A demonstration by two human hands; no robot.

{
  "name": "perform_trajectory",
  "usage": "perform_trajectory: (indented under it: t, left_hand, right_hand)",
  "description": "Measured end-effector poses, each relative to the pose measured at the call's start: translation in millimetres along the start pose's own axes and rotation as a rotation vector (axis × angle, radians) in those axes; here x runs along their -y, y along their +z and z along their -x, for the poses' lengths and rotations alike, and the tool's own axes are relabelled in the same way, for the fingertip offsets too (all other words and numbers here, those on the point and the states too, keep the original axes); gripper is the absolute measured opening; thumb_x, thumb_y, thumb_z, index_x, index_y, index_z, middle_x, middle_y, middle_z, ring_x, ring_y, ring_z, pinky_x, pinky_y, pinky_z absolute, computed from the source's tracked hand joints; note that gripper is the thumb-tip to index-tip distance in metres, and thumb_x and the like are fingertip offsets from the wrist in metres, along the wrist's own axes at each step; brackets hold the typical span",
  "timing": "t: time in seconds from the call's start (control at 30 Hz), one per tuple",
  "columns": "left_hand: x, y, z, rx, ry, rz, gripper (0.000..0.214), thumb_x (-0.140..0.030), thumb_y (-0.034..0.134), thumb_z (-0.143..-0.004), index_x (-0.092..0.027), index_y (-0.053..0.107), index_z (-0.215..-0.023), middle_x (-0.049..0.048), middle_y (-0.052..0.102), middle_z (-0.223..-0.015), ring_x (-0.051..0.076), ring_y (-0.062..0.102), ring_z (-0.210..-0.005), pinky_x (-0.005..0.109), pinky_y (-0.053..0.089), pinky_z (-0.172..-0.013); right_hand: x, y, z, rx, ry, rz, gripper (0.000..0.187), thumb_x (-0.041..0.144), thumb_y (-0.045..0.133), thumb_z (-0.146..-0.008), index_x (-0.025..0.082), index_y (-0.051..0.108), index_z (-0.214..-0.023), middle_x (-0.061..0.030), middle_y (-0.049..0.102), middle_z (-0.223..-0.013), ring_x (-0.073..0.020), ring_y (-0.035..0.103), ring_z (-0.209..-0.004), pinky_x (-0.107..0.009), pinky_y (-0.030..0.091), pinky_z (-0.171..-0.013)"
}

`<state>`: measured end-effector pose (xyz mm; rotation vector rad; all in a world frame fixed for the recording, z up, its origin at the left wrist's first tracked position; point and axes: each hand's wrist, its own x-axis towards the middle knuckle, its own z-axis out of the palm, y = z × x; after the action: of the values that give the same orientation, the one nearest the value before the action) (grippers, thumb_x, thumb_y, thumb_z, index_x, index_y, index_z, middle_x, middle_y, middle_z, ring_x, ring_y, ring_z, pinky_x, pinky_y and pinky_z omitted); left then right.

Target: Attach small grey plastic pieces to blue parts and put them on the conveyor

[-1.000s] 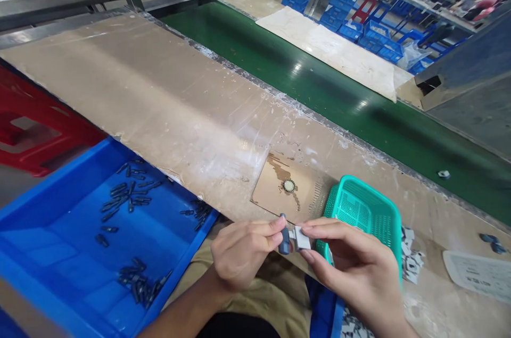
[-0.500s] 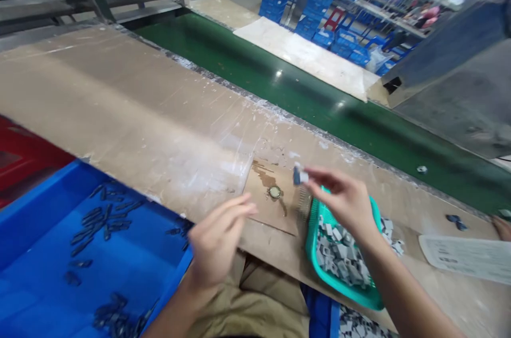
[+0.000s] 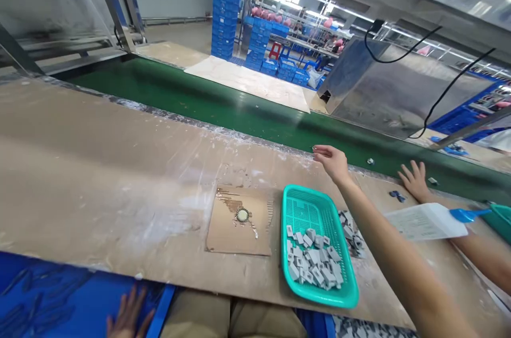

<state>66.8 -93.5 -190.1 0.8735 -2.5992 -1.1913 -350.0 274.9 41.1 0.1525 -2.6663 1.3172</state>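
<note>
The right hand [image 3: 332, 161] reaches far forward to the edge of the green conveyor belt [image 3: 223, 109], fingers loosely open, grasping nothing visible. Whether a small part lies under its fingertips cannot be told. The left hand [image 3: 128, 316] is low, blurred and partly cut off, fingers spread over the blue bin [image 3: 48, 301], whose dark contents are smeared. Below the right forearm, on the worktop [image 3: 99, 167], a teal basket [image 3: 315, 253] holds small grey blocks [image 3: 313, 263]. To the right, another person's hand [image 3: 415, 181] rests flat.
</note>
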Motion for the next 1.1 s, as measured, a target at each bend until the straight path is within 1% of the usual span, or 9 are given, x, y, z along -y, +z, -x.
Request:
perform_trajectory:
  t: [0.17, 0.23, 0.3, 0.47, 0.6, 0.73, 0.83, 0.97, 1.1]
  left_hand:
    - [-23.2, 5.7, 9.3, 0.084, -0.058, -0.002, 0.027, -0.03, 0.045, -0.075, -0.03, 0.065, -0.093, 0.0074, 0.069, -0.096, 0.034, 0.052, -0.115, 0.053, 0.033, -0.101]
    - [-21.7, -0.9, 10.7, 0.1, -0.078, -0.003, 0.024, -0.028, 0.045, -0.072, -0.028, 0.067, -0.082, 0.0083, 0.07, -0.092, 0.032, 0.056, -0.109, 0.046, 0.037, -0.1]
    - [-20.1, -6.2, 12.2, 0.109, -0.111, -0.01, 0.02, -0.027, 0.047, -0.069, -0.027, 0.066, -0.075, 0.009, 0.07, -0.089, 0.031, 0.06, -0.1, 0.042, 0.041, -0.096]
    - [-20.8, -8.2, 13.8, 0.125, -0.258, -0.031, 0.009, -0.031, 0.057, -0.06, -0.025, 0.06, -0.067, 0.0096, 0.069, -0.078, 0.035, 0.062, -0.087, 0.044, 0.047, -0.082]
    - [-24.6, -16.7, 13.9, 0.164, -0.423, 0.062, 0.011, -0.031, 0.06, -0.056, -0.023, 0.057, -0.064, 0.0074, 0.068, -0.065, 0.033, 0.066, -0.075, 0.041, 0.052, -0.069]
    - [-39.6, -34.0, 19.6, 0.134, -0.755, 0.555, 0.03, -0.024, 0.068, -0.058, -0.019, 0.062, -0.086, 0.0049, 0.072, -0.085, 0.023, 0.066, -0.087, 0.026, 0.055, -0.07]
    - [-55.9, -45.2, 24.1, 0.021, -0.996, 0.913, 0.027, -0.011, 0.071, -0.058, -0.016, 0.065, -0.083, 0.0027, 0.07, -0.088, 0.018, 0.066, -0.079, 0.021, 0.056, -0.065]
    - [-82.1, -58.9, 28.1, -0.026, -0.975, 1.155, 0.026, -0.001, 0.068, -0.061, -0.017, 0.068, -0.082, 0.0015, 0.069, -0.076, 0.013, 0.064, -0.065, 0.021, 0.057, -0.06]
    - [-118.3, -70.1, 32.5, -0.044, -0.988, 1.226, 0.037, 0.004, 0.071, -0.057, -0.019, 0.07, -0.086, 0.0014, 0.068, -0.071, 0.013, 0.062, -0.056, 0.02, 0.054, -0.048]
  right_hand:
    - [27.6, -17.8, 95.2, 0.377, -0.177, 0.029, 0.019, 0.029, 0.064, -0.075, 0.018, 0.068, -0.09, -0.0067, 0.071, -0.089, -0.0213, 0.067, -0.081, -0.037, 0.054, -0.077]
    - [34.6, -19.5, 129.3, 0.58, -0.314, 0.167, 0.019, 0.028, 0.059, -0.08, 0.022, 0.067, -0.096, -0.0064, 0.069, -0.097, -0.0221, 0.065, -0.089, -0.038, 0.052, -0.08]
    - [34.2, -14.7, 152.1, 0.687, -0.405, 0.298, 0.023, 0.025, 0.056, -0.082, 0.023, 0.063, -0.104, -0.0072, 0.066, -0.106, -0.0235, 0.062, -0.097, -0.039, 0.051, -0.082]
    - [19.8, 6.0, 163.9, 0.712, -0.431, 0.334, 0.02, 0.019, 0.057, -0.08, 0.019, 0.061, -0.101, -0.0088, 0.064, -0.106, -0.0236, 0.059, -0.101, -0.038, 0.048, -0.085]
    - [20.3, 4.8, 160.7, 0.646, -0.352, 0.283, 0.019, 0.017, 0.057, -0.078, 0.019, 0.06, -0.097, -0.0063, 0.065, -0.093, -0.0217, 0.06, -0.088, -0.036, 0.048, -0.077]
    - [27.2, -6.4, 160.9, 0.635, -0.26, 0.109, 0.021, 0.028, 0.05, -0.087, 0.02, 0.061, -0.102, -0.0074, 0.062, -0.095, -0.0201, 0.059, -0.085, -0.036, 0.048, -0.077]
    - [34.0, -10.0, 162.7, 0.658, -0.17, -0.067, 0.02, 0.036, 0.055, -0.085, 0.02, 0.064, -0.095, -0.0087, 0.061, -0.098, -0.021, 0.058, -0.089, -0.035, 0.049, -0.077]
    - [47.5, -2.7, 166.4, 0.642, -0.078, -0.266, 0.015, 0.034, 0.065, -0.078, 0.021, 0.06, -0.084, -0.007, 0.061, -0.095, -0.0206, 0.061, -0.089, -0.034, 0.053, -0.077]
    - [63.3, 19.0, 167.4, 0.591, -0.248, -0.136, 0.011, 0.03, 0.066, -0.077, 0.022, 0.061, -0.084, -0.0061, 0.066, -0.093, -0.0225, 0.062, -0.093, -0.037, 0.049, -0.084]
